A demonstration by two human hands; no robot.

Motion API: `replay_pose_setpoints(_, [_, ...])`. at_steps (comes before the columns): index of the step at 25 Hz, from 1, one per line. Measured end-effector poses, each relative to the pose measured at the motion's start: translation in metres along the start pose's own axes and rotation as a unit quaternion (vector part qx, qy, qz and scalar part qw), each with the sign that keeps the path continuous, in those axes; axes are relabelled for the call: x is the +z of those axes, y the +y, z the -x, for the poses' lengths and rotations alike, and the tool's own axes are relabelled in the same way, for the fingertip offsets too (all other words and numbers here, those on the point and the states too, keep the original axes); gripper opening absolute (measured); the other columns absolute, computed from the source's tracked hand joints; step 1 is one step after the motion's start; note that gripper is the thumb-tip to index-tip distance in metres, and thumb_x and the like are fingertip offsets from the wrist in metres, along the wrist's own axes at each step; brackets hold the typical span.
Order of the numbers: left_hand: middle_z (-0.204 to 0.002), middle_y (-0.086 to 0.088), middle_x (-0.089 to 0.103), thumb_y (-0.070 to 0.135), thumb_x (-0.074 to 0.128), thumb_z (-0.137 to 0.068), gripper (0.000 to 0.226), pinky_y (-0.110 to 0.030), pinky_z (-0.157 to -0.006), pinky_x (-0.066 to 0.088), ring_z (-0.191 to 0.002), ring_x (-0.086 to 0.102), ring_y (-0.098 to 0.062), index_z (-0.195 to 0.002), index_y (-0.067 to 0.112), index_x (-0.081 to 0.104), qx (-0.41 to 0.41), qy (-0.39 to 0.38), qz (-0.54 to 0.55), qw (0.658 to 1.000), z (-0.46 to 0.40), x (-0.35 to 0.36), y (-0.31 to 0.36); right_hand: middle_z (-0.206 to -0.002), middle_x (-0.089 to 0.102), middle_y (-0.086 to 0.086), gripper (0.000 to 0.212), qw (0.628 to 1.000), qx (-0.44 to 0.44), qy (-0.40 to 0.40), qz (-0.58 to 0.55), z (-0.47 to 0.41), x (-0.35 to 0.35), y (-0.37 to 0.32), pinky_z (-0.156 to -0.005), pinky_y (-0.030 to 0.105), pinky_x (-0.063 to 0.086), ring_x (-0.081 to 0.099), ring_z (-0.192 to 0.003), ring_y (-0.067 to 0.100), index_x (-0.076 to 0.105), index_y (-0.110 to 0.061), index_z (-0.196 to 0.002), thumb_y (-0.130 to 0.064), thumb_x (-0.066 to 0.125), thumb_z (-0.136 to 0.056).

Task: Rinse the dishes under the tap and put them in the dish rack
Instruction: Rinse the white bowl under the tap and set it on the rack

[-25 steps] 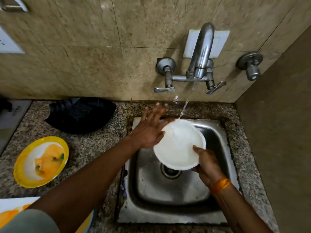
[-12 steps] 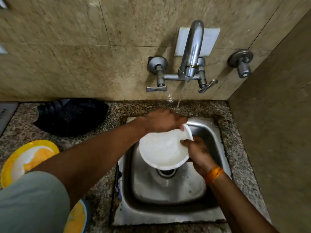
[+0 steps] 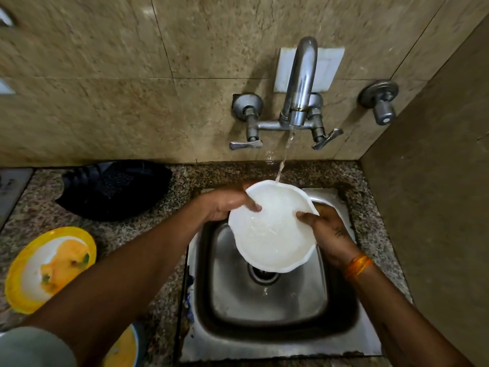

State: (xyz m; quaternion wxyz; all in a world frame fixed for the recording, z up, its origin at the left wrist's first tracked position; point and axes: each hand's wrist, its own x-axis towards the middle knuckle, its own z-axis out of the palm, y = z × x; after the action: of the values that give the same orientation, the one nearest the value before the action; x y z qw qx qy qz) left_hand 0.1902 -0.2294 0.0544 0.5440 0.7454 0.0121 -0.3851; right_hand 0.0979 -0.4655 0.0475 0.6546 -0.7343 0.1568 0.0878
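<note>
Wall [image 3: 105,75]: beige stone tiles, behind everything.

Surface [image 3: 37,207]: speckled granite, running left of and around the sink.

Sink [image 3: 270,319]: steel basin, set into the surface, drain partly showing under the plate.

Dark bag or cloth [image 3: 113,189]: black, on the surface at the back left; cannot tell what it is.

Yellow-rimmed plate [image 3: 50,266]: on the surface at far left, orange food residue on it. More of it shows than half a second ago.

White plate [image 3: 272,229]: held over the sink, above the drain, tilted with its face toward me. Its far rim now sits directly under the stream; half a second ago the water fell just beyond it, by my left hand.

Tap [image 3: 299,83]: chrome, wall-mounted, two lever handles, running.

My left hand [image 3: 227,205]: on the plate's left rim, thumb across the face, fingers clamped on the edge. Half a second ago it lay over the plate's top.

My right hand [image 3: 328,234]: on the right rim, thumb on the face, fingers curled behind, clamped on the plate; grip as before.

Orange bracelet [image 3: 358,266]: on my right wrist.

Water stream [image 3: 287,149]: thin, landing on the plate's far rim.
</note>
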Motion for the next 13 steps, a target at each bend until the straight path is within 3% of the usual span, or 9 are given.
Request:
replay_pose_setpoints(2, [-0.102, -0.017, 0.078, 0.004, 0.066, -0.076, 0.033, -0.052, -0.091, 0.059, -0.100, 0.073, -0.040, -0.108, 0.008, 0.073, -0.057, 0.004, 0.049, 0.997, 0.016, 0.003, -0.005, -0.091, 0.079, 0.000, 0.028, 0.974, -0.108, -0.022, 0.197, -0.009, -0.005, -0.011, -0.074, 0.037, 0.055, 0.074, -0.088, 0.027, 0.073, -0.022, -0.096, -0.046, 0.058, -0.098])
replay_pose_setpoints(4, [-0.098, -0.019, 0.075, 0.006, 0.056, -0.063, 0.043, -0.048, -0.084, 0.058, -0.097, 0.071, -0.041, -0.103, 0.009, 0.071, -0.040, 0.080, 0.037, 0.995, 0.026, 0.023, 0.005, -0.087, 0.075, 0.006, 0.055, 0.857, -0.199, 0.047, 0.473, -0.020, 0.009, -0.026, -0.068, 0.036, 0.048, 0.071, -0.084, 0.033, 0.066, -0.022, -0.099, -0.065, 0.030, -0.101])
replay_pose_setpoints(5, [-0.098, -0.021, 0.073, 0.006, 0.052, -0.063, 0.043, -0.043, -0.078, 0.055, -0.093, 0.069, -0.038, -0.101, 0.011, 0.070, -0.022, 0.103, 0.027, 0.994, 0.032, 0.036, 0.012, -0.086, 0.075, 0.010, 0.066, 0.804, -0.222, 0.086, 0.544, -0.025, 0.027, -0.037, -0.066, 0.036, 0.046, 0.071, -0.083, 0.035, 0.066, -0.020, -0.099, -0.068, 0.021, -0.099])
replay_pose_setpoints(7, [-0.095, -0.023, 0.069, 0.004, 0.048, -0.070, 0.030, -0.041, -0.077, 0.049, -0.092, 0.067, -0.037, -0.092, 0.013, 0.065, -0.001, 0.119, 0.046, 0.992, 0.039, 0.058, 0.018, -0.083, 0.074, 0.009, 0.069, 0.762, -0.272, 0.086, 0.581, -0.028, 0.065, -0.053, -0.070, 0.036, 0.046, 0.070, -0.081, 0.033, 0.070, -0.020, -0.090, -0.065, 0.019, -0.099])
replay_pose_setpoints(9, [-0.101, -0.027, 0.069, -0.004, 0.047, -0.071, 0.029, -0.045, -0.082, 0.049, -0.103, 0.066, -0.043, -0.092, 0.010, 0.061, 0.000, 0.138, 0.093, 0.986, 0.041, 0.062, 0.014, -0.081, 0.074, 0.005, 0.051, 0.737, -0.345, 0.055, 0.578, -0.030, 0.077, -0.057, -0.076, 0.038, 0.043, 0.069, -0.082, 0.030, 0.069, -0.023, -0.087, -0.054, 0.032, -0.103])
replay_pose_setpoints(11, [-0.098, -0.023, 0.069, -0.004, 0.047, -0.070, 0.036, -0.038, -0.075, 0.046, -0.095, 0.065, -0.037, -0.098, 0.011, 0.063, 0.011, 0.159, 0.089, 0.983, 0.041, 0.058, 0.012, -0.076, 0.072, 0.010, 0.035, 0.708, -0.397, 0.026, 0.584, -0.032, 0.065, -0.056, -0.068, 0.037, 0.046, 0.068, -0.075, 0.033, 0.067, -0.019, -0.085, -0.042, 0.048, -0.104])
replay_pose_setpoints(13, [-0.096, -0.012, 0.070, -0.006, 0.046, -0.078, 0.043, -0.027, -0.062, 0.045, -0.083, 0.064, -0.028, -0.106, 0.017, 0.068, 0.027, 0.191, 0.077, 0.978, 0.040, 0.060, 0.013, -0.068, 0.070, 0.017, 0.035, 0.715, -0.386, 0.071, 0.579, -0.036, 0.052, -0.058, -0.054, 0.034, 0.049, 0.069, -0.062, 0.037, 0.069, -0.012, -0.075, -0.032, 0.058, -0.102])
